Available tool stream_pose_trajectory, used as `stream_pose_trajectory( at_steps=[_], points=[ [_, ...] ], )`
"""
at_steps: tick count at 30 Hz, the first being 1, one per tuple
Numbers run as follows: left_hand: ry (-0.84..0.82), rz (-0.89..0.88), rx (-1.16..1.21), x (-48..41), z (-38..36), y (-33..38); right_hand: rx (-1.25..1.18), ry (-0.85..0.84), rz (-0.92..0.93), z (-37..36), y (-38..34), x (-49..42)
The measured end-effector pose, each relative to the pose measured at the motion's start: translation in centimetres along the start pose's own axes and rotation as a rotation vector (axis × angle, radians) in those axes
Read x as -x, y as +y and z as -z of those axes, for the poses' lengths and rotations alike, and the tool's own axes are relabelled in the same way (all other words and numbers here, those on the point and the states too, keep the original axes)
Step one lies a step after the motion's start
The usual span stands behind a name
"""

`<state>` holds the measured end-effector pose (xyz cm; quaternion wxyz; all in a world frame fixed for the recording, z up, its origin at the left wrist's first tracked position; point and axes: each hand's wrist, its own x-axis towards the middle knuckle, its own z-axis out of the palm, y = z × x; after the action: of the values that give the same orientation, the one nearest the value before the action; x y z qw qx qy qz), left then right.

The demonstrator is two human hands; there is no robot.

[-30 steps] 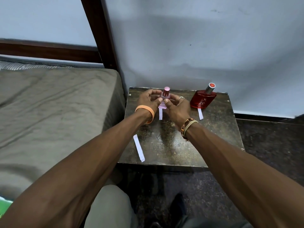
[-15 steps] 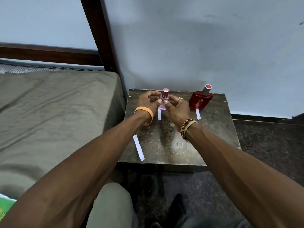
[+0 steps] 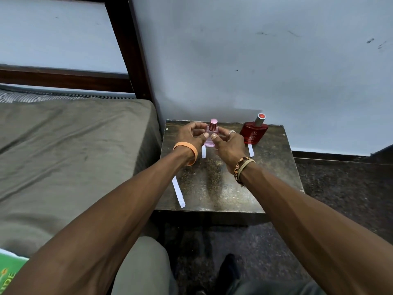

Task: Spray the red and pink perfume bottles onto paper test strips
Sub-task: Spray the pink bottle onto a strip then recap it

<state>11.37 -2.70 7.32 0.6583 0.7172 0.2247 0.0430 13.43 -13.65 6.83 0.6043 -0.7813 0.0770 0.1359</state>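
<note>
Dark table: left hand and right hand pinch pink bottle; red bottle bears unreadable gold lettering.

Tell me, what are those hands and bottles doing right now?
Left hand and right hand both grip pink bottle. Red bottle stands untouched beside it. Nothing in the way.

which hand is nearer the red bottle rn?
Right. The right hand is just left of the red bottle. The left hand is farther left, on the far side of the pink bottle that both hands grip.
</note>
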Motion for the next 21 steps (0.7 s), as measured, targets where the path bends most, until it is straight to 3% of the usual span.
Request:
stream_pose_trajectory(
  at_steps=[21],
  points=[
    [0.043, 0.020, 0.001, -3.7, 0.2, -2.2, 0.128, -0.127, 0.018, -1.6, 1.3, -3.9]
  ],
)
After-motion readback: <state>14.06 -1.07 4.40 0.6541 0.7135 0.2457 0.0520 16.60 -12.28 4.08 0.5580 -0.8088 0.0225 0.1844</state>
